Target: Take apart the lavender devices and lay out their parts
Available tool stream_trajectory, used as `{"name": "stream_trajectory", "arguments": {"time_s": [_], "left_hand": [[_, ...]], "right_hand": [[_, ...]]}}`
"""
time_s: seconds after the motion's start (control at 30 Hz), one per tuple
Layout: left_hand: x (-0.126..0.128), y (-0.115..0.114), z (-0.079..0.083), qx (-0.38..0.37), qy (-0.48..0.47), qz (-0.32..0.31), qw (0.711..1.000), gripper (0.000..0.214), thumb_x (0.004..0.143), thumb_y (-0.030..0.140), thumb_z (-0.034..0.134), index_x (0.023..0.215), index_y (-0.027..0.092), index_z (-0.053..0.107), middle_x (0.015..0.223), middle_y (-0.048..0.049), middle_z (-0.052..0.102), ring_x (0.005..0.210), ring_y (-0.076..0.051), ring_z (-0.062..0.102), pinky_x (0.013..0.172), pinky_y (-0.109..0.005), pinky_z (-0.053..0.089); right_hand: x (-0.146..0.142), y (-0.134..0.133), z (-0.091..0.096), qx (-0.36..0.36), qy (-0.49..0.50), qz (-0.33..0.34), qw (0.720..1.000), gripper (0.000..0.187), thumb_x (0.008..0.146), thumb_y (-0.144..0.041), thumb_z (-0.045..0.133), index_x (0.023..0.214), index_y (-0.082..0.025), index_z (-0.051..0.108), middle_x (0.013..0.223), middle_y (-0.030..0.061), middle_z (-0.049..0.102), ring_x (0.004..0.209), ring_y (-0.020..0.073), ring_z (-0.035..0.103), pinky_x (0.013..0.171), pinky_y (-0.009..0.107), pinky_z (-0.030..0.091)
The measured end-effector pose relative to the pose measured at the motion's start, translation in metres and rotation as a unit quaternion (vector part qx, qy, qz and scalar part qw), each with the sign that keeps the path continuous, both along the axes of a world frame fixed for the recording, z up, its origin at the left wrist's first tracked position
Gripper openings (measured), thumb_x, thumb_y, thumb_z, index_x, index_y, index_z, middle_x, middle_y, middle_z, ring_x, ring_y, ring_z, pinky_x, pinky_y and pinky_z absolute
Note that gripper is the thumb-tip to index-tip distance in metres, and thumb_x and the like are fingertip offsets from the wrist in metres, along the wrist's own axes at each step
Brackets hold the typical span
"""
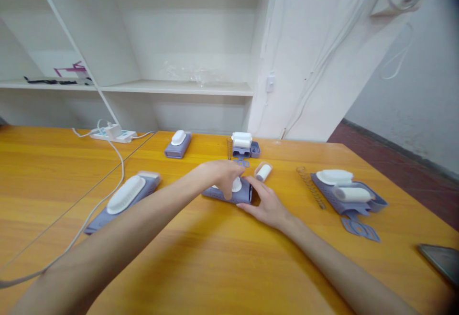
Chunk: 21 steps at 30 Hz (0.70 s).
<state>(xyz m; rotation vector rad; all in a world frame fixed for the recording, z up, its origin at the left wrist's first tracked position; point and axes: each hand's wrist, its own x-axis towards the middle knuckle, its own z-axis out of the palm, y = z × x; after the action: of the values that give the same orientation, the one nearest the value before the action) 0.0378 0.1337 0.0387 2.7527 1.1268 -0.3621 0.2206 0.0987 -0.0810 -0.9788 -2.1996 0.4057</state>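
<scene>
A purple case (244,194) lies on the table in front of me, a white oval brush-like piece (236,184) on its upper side. My left hand (226,175) reaches over it from above, its bent fingers gripping around the white piece and hiding much of it. At the case's right end, my right hand (267,202) holds it between thumb and fingers. Just behind my right fingers lies a white roller (264,172) with a clear cover.
Similar cases stand left (124,200) and back left (178,144). Sets of purple and white parts lie at the back (242,145) and right (344,193), with coil springs (311,188). A power strip (114,133) trails a white cable near my left arm. A dark flat device (440,260) lies right.
</scene>
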Motion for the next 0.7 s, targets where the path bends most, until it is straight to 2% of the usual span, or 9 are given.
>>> {"name": "stream_trajectory", "arguments": {"time_s": [0.17, 0.37, 0.53, 0.63, 0.7], "left_hand": [[0.002, 0.004, 0.000, -0.002, -0.010, 0.010, 1.000, 0.057, 0.045, 0.030, 0.076, 0.097, 0.019, 0.056, 0.096, -0.0065, 0.063, 0.084, -0.025, 0.060, 0.066, -0.030, 0.046], [-0.007, 0.015, -0.001, -0.048, -0.049, 0.043, 0.997, 0.063, 0.047, 0.030, 0.073, 0.105, 0.022, 0.051, 0.098, -0.0033, 0.062, 0.082, -0.022, 0.059, 0.061, -0.026, 0.043], [-0.022, 0.023, -0.006, -0.030, -0.168, 0.055, 0.984, 0.060, 0.050, 0.029, 0.069, 0.106, 0.020, 0.049, 0.099, -0.0030, 0.060, 0.084, -0.020, 0.057, 0.064, -0.026, 0.043], [-0.037, 0.030, -0.010, -0.013, -0.262, 0.103, 0.959, 0.053, 0.052, 0.029, 0.067, 0.102, 0.019, 0.052, 0.097, -0.0019, 0.060, 0.082, -0.019, 0.057, 0.066, -0.025, 0.044], [-0.049, 0.037, -0.014, -0.021, -0.313, 0.149, 0.938, 0.042, 0.059, 0.030, 0.063, 0.098, 0.018, 0.055, 0.090, -0.0010, 0.061, 0.077, -0.017, 0.057, 0.063, -0.025, 0.043]], "right_hand": [[0.003, 0.002, 0.000, -0.014, 0.005, 0.005, 1.000, 0.067, 0.074, -0.042, 0.068, 0.132, -0.024, 0.040, 0.132, 0.0072, 0.051, 0.121, 0.0244, 0.048, 0.104, 0.043, 0.039], [0.002, 0.000, 0.002, -0.033, 0.012, -0.010, 0.999, 0.067, 0.075, -0.042, 0.067, 0.132, -0.023, 0.039, 0.131, 0.0091, 0.051, 0.120, 0.0245, 0.049, 0.103, 0.043, 0.039], [0.001, 0.000, -0.001, -0.043, 0.019, -0.039, 0.998, 0.072, 0.073, -0.042, 0.068, 0.135, -0.022, 0.037, 0.133, 0.0102, 0.049, 0.122, 0.0257, 0.047, 0.104, 0.044, 0.038], [0.002, 0.000, 0.000, -0.044, 0.013, -0.039, 0.998, 0.072, 0.074, -0.041, 0.068, 0.136, -0.023, 0.035, 0.134, 0.0092, 0.048, 0.123, 0.0249, 0.046, 0.105, 0.044, 0.037], [0.002, -0.001, 0.001, -0.041, 0.007, -0.035, 0.999, 0.072, 0.074, -0.041, 0.067, 0.136, -0.023, 0.035, 0.134, 0.0091, 0.048, 0.122, 0.0245, 0.046, 0.105, 0.043, 0.037]]}}
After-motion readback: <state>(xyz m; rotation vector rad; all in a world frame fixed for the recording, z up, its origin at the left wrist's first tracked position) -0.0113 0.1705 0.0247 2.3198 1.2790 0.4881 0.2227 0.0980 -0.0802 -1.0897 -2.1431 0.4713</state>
